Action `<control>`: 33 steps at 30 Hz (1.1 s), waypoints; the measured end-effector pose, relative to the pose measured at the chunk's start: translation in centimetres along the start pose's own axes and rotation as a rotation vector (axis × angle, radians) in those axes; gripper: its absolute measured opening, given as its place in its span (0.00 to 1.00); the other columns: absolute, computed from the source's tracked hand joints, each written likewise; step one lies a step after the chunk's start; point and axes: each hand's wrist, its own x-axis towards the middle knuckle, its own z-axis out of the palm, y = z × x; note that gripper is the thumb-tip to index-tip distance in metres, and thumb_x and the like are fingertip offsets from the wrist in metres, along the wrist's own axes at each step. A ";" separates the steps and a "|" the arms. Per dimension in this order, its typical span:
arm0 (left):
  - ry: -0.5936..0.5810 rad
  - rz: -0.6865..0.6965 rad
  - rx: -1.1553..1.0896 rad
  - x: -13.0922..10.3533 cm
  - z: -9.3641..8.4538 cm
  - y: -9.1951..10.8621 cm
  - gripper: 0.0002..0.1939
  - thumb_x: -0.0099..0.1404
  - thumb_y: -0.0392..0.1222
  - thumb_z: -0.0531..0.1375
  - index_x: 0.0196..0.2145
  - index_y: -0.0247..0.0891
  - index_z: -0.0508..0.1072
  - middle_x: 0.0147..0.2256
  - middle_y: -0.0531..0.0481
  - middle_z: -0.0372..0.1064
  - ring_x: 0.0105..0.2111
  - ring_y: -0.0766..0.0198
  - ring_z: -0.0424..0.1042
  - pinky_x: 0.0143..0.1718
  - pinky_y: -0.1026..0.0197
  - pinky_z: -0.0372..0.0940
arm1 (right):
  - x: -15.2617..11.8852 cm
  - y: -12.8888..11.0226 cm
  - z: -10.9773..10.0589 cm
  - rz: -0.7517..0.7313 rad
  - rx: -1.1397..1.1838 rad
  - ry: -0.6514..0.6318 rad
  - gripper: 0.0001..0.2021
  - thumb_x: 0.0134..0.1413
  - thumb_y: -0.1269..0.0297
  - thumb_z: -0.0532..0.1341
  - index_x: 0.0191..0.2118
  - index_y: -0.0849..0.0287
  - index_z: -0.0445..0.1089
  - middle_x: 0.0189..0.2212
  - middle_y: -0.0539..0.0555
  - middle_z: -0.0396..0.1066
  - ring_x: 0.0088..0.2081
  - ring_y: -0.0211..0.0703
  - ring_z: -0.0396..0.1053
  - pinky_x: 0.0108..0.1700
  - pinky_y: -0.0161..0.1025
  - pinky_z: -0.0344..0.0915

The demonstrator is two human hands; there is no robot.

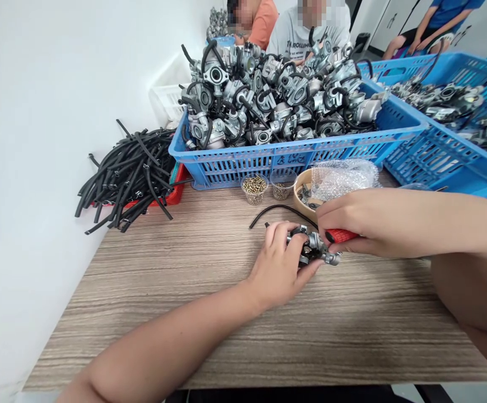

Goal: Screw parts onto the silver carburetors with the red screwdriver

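Observation:
My left hand [279,260] is wrapped round a metal carburetor [310,246] and holds it just above or on the wooden table. In my right hand [352,224] is a screwdriver with a red handle [342,235], its black end showing toward the left. The screwdriver's tip is hidden, so I cannot tell whether it touches the carburetor. Behind my left hand a black rubber hose [279,207] curves across the tabletop; its right end is lost behind the carburetor and my fingers.
A blue crate [302,159] heaped with carburetors stands at the back. Clear cups of brass screws [254,187] and small parts [282,190], a round tub [300,196] and bubble wrap [344,178] sit before it. Black hoses [130,173] fill a red tray. Another blue crate [449,151] is right. People sit beyond.

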 end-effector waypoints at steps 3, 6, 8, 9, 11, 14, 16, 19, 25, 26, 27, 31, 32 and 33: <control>-0.005 -0.005 -0.004 0.0 -0.1 0.0 0.21 0.84 0.57 0.63 0.62 0.40 0.72 0.65 0.32 0.66 0.68 0.38 0.66 0.71 0.28 0.70 | 0.1 -0.1 0.0 -0.009 0.000 0.004 0.06 0.71 0.66 0.65 0.38 0.54 0.77 0.37 0.54 0.78 0.38 0.49 0.75 0.41 0.43 0.63; -0.002 -0.013 -0.012 0.1 -0.1 0.1 0.21 0.84 0.57 0.63 0.62 0.39 0.72 0.65 0.31 0.66 0.68 0.38 0.66 0.71 0.28 0.70 | 0.1 -0.4 0.0 -0.015 0.004 0.023 0.05 0.69 0.69 0.66 0.38 0.54 0.76 0.37 0.53 0.78 0.38 0.48 0.75 0.41 0.43 0.62; -0.004 -0.015 -0.015 0.1 -0.1 0.1 0.22 0.84 0.57 0.63 0.62 0.38 0.72 0.65 0.31 0.66 0.68 0.37 0.66 0.70 0.28 0.71 | 0.2 -0.6 0.0 -0.025 0.001 0.032 0.06 0.70 0.69 0.65 0.38 0.54 0.76 0.37 0.53 0.78 0.37 0.48 0.74 0.41 0.42 0.62; -0.008 -0.016 -0.016 0.1 -0.2 0.1 0.22 0.84 0.57 0.63 0.62 0.38 0.72 0.65 0.31 0.66 0.68 0.37 0.66 0.70 0.28 0.71 | 0.2 -0.6 0.0 -0.028 -0.004 0.033 0.06 0.70 0.69 0.65 0.38 0.55 0.76 0.36 0.52 0.78 0.37 0.47 0.74 0.41 0.42 0.61; -0.021 -0.018 -0.014 0.1 -0.2 0.2 0.22 0.84 0.58 0.62 0.62 0.38 0.71 0.65 0.31 0.65 0.68 0.38 0.66 0.70 0.29 0.71 | 0.2 -0.7 0.1 -0.024 -0.021 0.023 0.07 0.70 0.70 0.64 0.37 0.55 0.75 0.36 0.52 0.77 0.37 0.46 0.73 0.41 0.42 0.61; -0.042 -0.026 -0.016 0.1 -0.3 0.3 0.22 0.84 0.57 0.62 0.62 0.37 0.71 0.65 0.31 0.65 0.69 0.38 0.64 0.71 0.30 0.70 | 0.2 -0.7 0.3 -0.003 -0.041 0.010 0.06 0.68 0.70 0.65 0.37 0.55 0.75 0.36 0.52 0.77 0.38 0.47 0.73 0.41 0.42 0.59; -0.045 -0.029 -0.017 0.1 -0.3 0.3 0.22 0.84 0.57 0.62 0.62 0.37 0.71 0.65 0.31 0.65 0.69 0.38 0.64 0.72 0.30 0.69 | 0.2 -0.7 0.5 0.010 -0.048 0.015 0.05 0.68 0.70 0.65 0.37 0.55 0.75 0.37 0.51 0.77 0.38 0.47 0.73 0.41 0.42 0.59; -0.043 -0.032 -0.019 0.1 -0.3 0.3 0.22 0.84 0.57 0.62 0.62 0.37 0.71 0.65 0.31 0.65 0.69 0.38 0.64 0.71 0.29 0.69 | 0.2 -0.9 0.6 0.052 -0.058 0.025 0.06 0.68 0.67 0.66 0.37 0.55 0.74 0.37 0.51 0.76 0.36 0.46 0.72 0.40 0.42 0.58; -0.034 -0.026 -0.015 0.1 -0.3 0.3 0.21 0.84 0.57 0.61 0.61 0.38 0.70 0.65 0.31 0.65 0.68 0.37 0.64 0.70 0.28 0.70 | 0.3 -1.5 0.8 0.152 -0.069 0.003 0.04 0.68 0.66 0.67 0.38 0.55 0.74 0.38 0.52 0.77 0.38 0.48 0.74 0.41 0.42 0.58; -0.034 -0.029 -0.014 0.1 -0.3 0.2 0.21 0.84 0.57 0.61 0.61 0.38 0.70 0.65 0.31 0.65 0.68 0.37 0.64 0.70 0.28 0.70 | 0.3 -1.5 0.8 0.156 -0.065 0.004 0.03 0.68 0.66 0.67 0.39 0.55 0.75 0.38 0.52 0.77 0.38 0.48 0.74 0.41 0.42 0.58; -0.035 -0.034 -0.014 0.0 -0.2 0.2 0.21 0.84 0.57 0.61 0.62 0.39 0.70 0.65 0.32 0.64 0.68 0.37 0.64 0.70 0.28 0.70 | 0.3 -1.5 0.8 0.160 -0.060 0.006 0.03 0.69 0.65 0.68 0.40 0.55 0.75 0.39 0.53 0.77 0.39 0.48 0.74 0.42 0.43 0.58; -0.040 -0.045 -0.019 0.0 -0.2 0.2 0.20 0.83 0.55 0.63 0.62 0.40 0.70 0.65 0.32 0.64 0.69 0.37 0.64 0.69 0.28 0.70 | 0.3 -1.4 0.8 0.161 -0.042 0.025 0.03 0.71 0.63 0.69 0.42 0.54 0.77 0.41 0.53 0.78 0.40 0.48 0.75 0.42 0.43 0.59; -0.038 -0.043 -0.023 0.0 -0.2 0.2 0.20 0.83 0.55 0.63 0.62 0.40 0.70 0.65 0.32 0.65 0.68 0.37 0.64 0.69 0.29 0.70 | 0.3 -1.4 0.8 0.153 -0.035 0.027 0.03 0.71 0.64 0.69 0.42 0.54 0.77 0.42 0.53 0.78 0.41 0.48 0.75 0.42 0.43 0.60; -0.036 -0.041 -0.026 0.0 -0.2 0.2 0.20 0.83 0.54 0.63 0.62 0.39 0.70 0.65 0.32 0.65 0.68 0.38 0.64 0.69 0.29 0.71 | 0.2 -1.4 0.7 0.145 -0.027 0.027 0.02 0.71 0.64 0.69 0.42 0.54 0.77 0.42 0.53 0.78 0.41 0.48 0.76 0.42 0.42 0.60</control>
